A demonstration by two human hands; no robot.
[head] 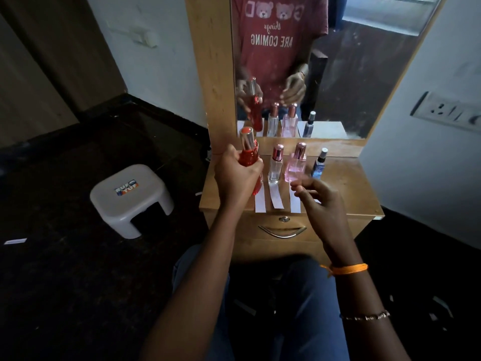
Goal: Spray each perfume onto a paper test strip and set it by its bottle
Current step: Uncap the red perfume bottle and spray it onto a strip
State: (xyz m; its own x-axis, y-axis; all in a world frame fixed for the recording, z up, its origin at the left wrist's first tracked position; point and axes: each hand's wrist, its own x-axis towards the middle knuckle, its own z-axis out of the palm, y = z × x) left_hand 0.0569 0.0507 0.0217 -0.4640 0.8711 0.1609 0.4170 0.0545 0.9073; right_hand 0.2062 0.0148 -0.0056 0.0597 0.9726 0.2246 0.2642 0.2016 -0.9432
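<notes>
Near the middle of the frame, the left hand is clenched around a red perfume bottle, lifted clear of the wooden counter with its cap still on. The right hand hovers just right of it, fingers loosely curled and holding nothing. Behind stand a clear bottle, a pink bottle and a small blue bottle, with white paper strips lying in front of them.

dresser top: matt wood | bottles: glossy glass | strips: matt paper
</notes>
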